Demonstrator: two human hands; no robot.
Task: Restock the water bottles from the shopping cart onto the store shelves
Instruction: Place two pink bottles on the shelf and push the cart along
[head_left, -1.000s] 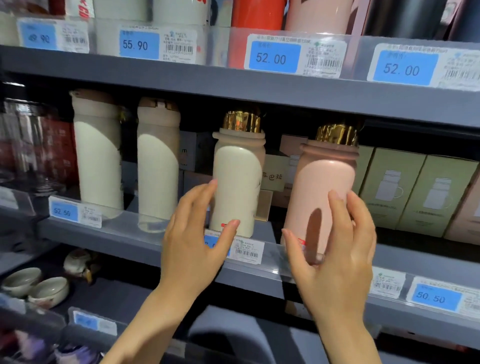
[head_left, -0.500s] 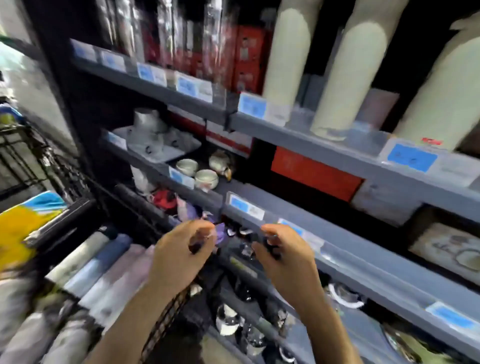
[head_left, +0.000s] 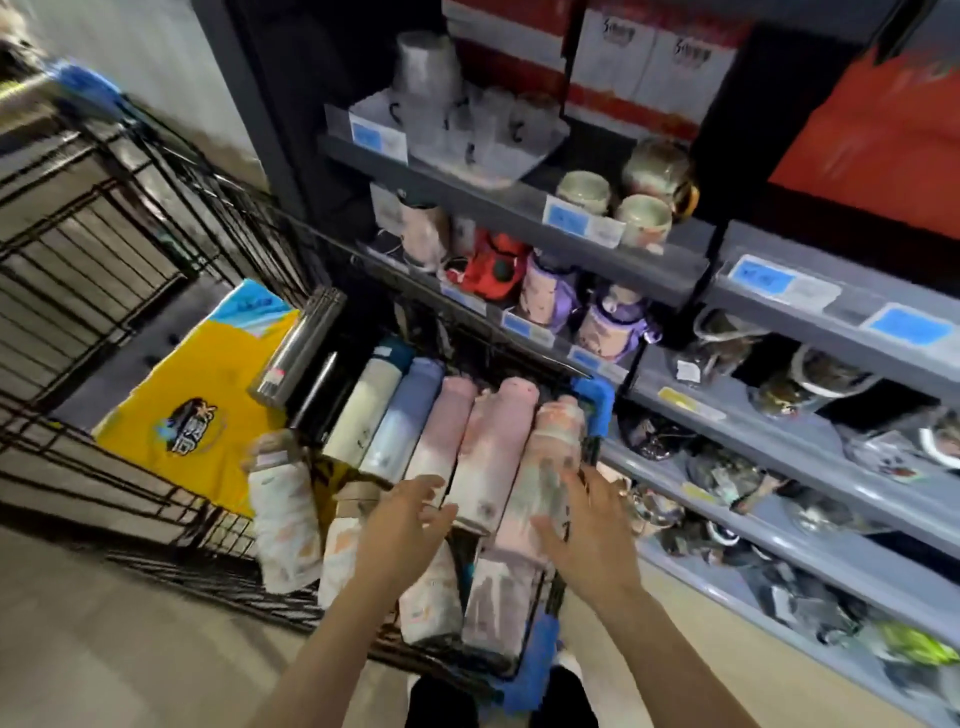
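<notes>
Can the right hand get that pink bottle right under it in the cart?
Probably yes. The right hand hovers open just over the pink bottle, which lies on top of the row in the shopping cart. Nothing covers it, and the left hand is off to the side.

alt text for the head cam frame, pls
Both hands, left and right, reach open over bottles lying side by side in a black wire shopping cart. Grey store shelves of cups stand to the right.
</notes>
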